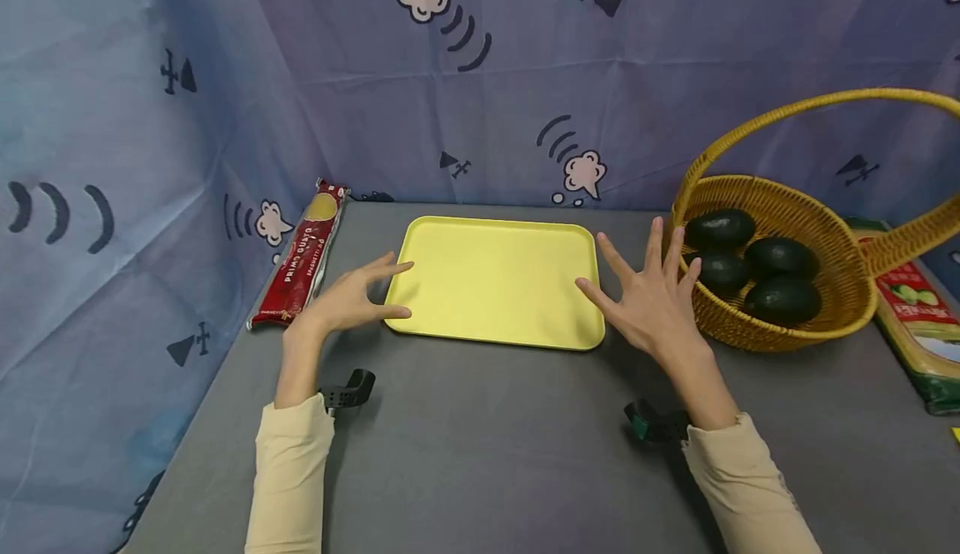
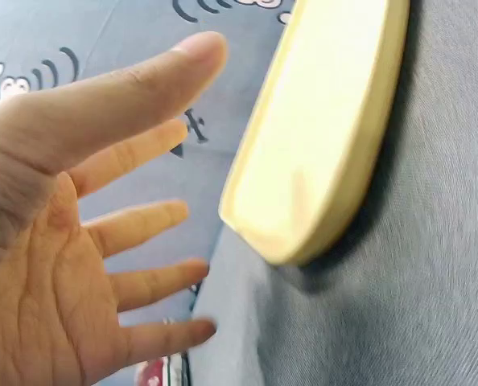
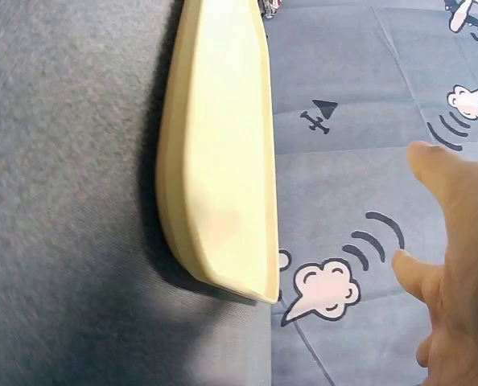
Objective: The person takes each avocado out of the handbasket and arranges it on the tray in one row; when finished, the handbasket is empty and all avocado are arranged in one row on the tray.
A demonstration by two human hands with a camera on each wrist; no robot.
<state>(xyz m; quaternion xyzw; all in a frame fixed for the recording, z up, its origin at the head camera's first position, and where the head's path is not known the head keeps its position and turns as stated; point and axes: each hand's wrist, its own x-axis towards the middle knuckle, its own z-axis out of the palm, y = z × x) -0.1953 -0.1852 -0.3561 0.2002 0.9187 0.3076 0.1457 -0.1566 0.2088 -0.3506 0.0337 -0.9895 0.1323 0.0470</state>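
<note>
A yellow rectangular tray point(image 1: 495, 283) lies flat on the grey table. At its left end my left hand point(image 1: 345, 294) hovers, thumb and fingers spread apart. The left wrist view shows that palm point(image 2: 46, 297) beside the tray's end point(image 2: 303, 161), with a gap between them. My right hand point(image 1: 656, 304) is spread at the tray's right end, close to a yellow wicker basket point(image 1: 847, 321). In the right wrist view its fingers point(image 3: 472, 217) stand apart from the tray point(image 3: 223, 145). Neither hand holds anything.
Several dark green avocados point(image 1: 783, 300) sit in the basket, whose tall handle point(image 1: 810, 102) arches over it. A red spaghetti packet point(image 1: 303, 258) lies at the left edge. Behind the basket is a green and red bag point(image 1: 918, 312). Patterned blue cloth point(image 1: 495, 104) hangs behind the table.
</note>
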